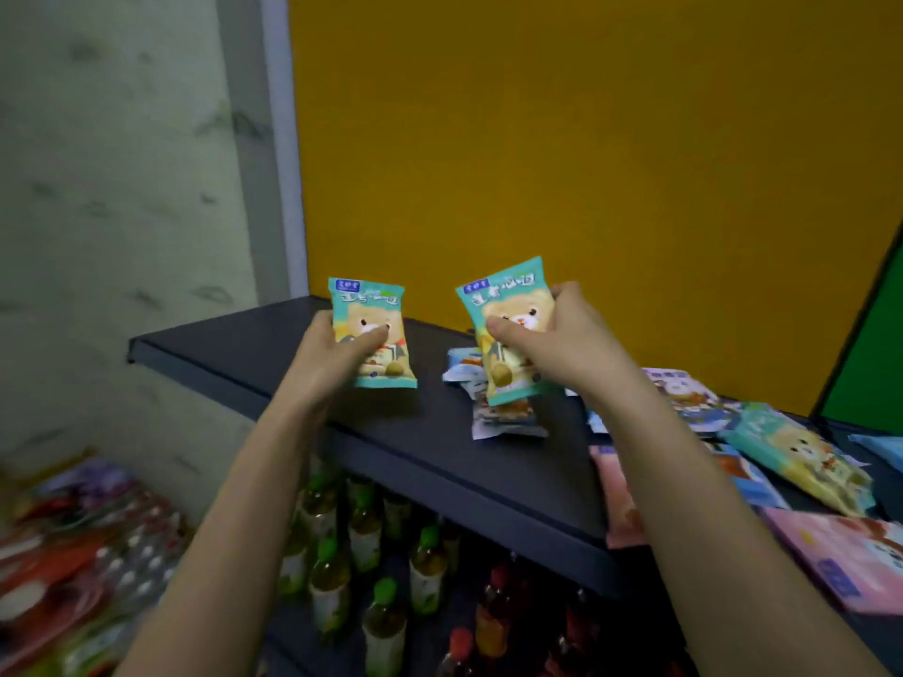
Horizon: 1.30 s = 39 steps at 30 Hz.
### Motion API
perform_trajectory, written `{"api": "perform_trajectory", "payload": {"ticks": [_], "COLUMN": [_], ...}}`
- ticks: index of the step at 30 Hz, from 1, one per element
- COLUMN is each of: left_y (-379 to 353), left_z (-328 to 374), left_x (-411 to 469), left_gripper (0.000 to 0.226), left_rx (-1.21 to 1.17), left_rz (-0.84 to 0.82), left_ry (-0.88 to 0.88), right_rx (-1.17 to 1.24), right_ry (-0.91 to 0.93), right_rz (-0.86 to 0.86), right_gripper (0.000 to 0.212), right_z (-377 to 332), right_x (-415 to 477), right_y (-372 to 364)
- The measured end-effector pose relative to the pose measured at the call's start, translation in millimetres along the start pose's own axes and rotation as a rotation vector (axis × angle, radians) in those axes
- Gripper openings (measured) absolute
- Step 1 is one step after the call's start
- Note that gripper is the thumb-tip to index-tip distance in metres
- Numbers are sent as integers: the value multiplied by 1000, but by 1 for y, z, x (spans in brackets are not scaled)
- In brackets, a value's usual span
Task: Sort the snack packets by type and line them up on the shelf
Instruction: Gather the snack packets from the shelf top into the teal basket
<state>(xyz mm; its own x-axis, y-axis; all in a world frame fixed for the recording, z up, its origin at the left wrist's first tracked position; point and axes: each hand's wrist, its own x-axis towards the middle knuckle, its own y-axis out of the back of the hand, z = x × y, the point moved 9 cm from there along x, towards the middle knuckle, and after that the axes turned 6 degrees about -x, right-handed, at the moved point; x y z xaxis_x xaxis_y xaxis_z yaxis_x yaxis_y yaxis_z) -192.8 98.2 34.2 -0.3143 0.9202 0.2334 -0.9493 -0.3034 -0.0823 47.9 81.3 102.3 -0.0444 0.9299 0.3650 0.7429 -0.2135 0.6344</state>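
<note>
My left hand (332,354) grips a teal bear snack packet (376,310) upright, just above the left part of the dark shelf (234,349). My right hand (562,344) holds a second teal bear packet (508,305), tilted left, above a small heap of blue and white packets (493,417). To the right on the shelf lie a third teal bear packet (801,456), blue packets (694,398) and pink packets (840,554), all flat and mixed together.
A yellow wall (586,139) backs the shelf, with a green panel (870,359) at the far right. Below the shelf stand several bottles with green caps (371,535) and red ones (493,623). Blurred colourful packs (73,554) sit low on the left.
</note>
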Motion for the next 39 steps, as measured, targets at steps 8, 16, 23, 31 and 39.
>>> {"api": "perform_trajectory", "payload": {"ticks": [8,16,23,31,39], "left_y": [241,461,588,663,697], "left_z": [-19,-73,-146,-302,-577], "left_x": [-100,-254,-349,-427,-521], "left_gripper": [34,30,18,17,17], "left_rx": [59,62,26,-58,-156], "left_rz": [458,805,957,1020,1036], "left_ry": [23,160,317,531,716], "right_rx": [175,375,474,451,373], "right_ry": [188,203,144,107,34], "right_rz": [-377,-810,-1016,-1194,-1263], "right_gripper": [60,48,44,41,43], "right_z": [-124,-224,-261,-208,-35], "right_x": [-49,-197,-319,-442,-583], "right_y": [-206,-439,-596,-749,-941]}}
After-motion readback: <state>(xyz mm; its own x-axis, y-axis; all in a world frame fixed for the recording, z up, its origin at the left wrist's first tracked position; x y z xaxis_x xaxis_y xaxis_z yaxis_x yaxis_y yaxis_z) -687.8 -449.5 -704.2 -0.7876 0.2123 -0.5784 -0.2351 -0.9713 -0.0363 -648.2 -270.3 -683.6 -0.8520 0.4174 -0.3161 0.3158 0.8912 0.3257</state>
